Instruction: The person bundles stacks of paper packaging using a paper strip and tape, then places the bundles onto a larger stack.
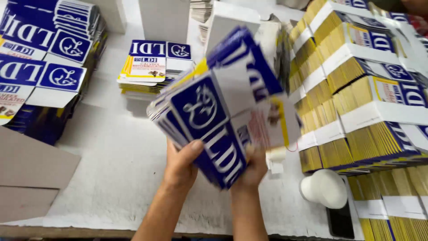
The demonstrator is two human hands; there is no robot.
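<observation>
Both my hands hold one thick stack of flat, unfolded cartons (223, 107), printed blue, white and yellow, tilted above the white table (111, 169). My left hand (180, 165) grips its lower left edge, thumb lying on the top carton. From below, my right hand (252, 169) supports the lower right corner, fingers partly hidden behind the stack. The stack is blurred by motion.
A small pile of the same flat cartons (154, 67) lies further back. Taller stacks (40, 58) fill the left, and banded bundles (356, 89) the right. A white lid-like object (324, 188), a dark phone (341, 221) and brown cardboard sheets (31, 174) lie near the front.
</observation>
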